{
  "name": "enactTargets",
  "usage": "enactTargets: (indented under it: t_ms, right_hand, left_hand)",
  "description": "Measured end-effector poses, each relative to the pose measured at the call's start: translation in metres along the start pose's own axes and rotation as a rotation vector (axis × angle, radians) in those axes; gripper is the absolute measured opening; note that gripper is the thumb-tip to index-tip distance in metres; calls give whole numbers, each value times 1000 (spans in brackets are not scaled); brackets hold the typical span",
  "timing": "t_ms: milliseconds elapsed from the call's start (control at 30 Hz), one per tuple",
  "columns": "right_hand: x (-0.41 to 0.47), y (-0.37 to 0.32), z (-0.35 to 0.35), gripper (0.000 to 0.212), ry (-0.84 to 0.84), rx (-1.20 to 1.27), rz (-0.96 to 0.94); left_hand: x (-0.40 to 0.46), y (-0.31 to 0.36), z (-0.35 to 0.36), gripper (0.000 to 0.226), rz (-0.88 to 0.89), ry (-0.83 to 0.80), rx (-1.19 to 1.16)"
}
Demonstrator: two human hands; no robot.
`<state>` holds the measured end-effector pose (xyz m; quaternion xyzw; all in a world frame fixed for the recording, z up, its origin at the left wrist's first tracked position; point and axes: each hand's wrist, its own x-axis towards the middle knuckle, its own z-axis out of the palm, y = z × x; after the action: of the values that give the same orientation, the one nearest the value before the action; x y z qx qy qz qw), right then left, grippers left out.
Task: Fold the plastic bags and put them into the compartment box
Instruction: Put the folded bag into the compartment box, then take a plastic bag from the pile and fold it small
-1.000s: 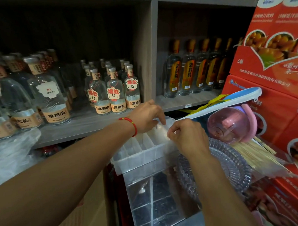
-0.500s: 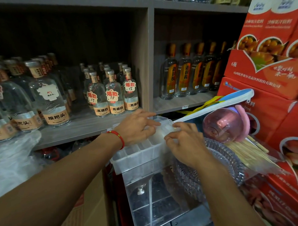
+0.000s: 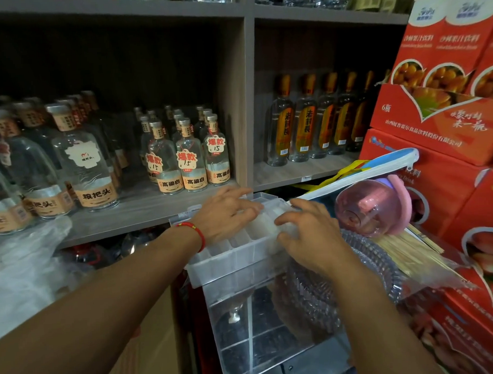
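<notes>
Hands: my left hand [image 3: 226,213] lies flat, fingers straight, on the compartment box [image 3: 237,255]; my right hand [image 3: 306,235] curls, pressing a folded plastic bag [image 3: 265,224].
Bag: inside the box's right end, between both hands.

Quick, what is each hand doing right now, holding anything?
Left hand: open, fingers straight, resting on the compartment box.
Right hand: fingers curled over a folded plastic bag at the box; grip looks likely, not certain.
</notes>
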<state>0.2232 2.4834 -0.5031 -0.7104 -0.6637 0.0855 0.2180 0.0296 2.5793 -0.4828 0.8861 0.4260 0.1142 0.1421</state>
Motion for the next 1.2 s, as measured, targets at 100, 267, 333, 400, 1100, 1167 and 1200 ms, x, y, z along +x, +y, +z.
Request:
enactTargets:
  t_ms: [100, 267, 333, 400, 1100, 1167, 1200]
  right_hand:
    - [-4, -10, -10, 29, 133, 115, -13]
    - [-17, -82, -3, 18, 269, 367, -193]
    - [-25, -127, 12, 17, 209, 464, -296]
    - [-37, -169, 35, 16, 94, 528, -371]
    - [-51, -249, 89, 12, -46, 865, -267]
    - [-49, -233, 72, 12, -61, 1013, -215]
    - [-48, -224, 65, 12, -49, 1052, -187]
  left_hand:
    - [-29, -4, -9, 39, -33, 140, -137]
    - [-131, -8, -27, 37, -251, 516, -501]
    - [-183, -8, -28, 38, -313, 626, -515]
    - [-235, -10, -27, 36, -379, 667, -526]
    - [-300, -78, -55, 74, -462, 566, 111]
    - [-283, -70, -55, 51, -384, 685, -40]
    - [-277, -67, -55, 36, -360, 744, -129]
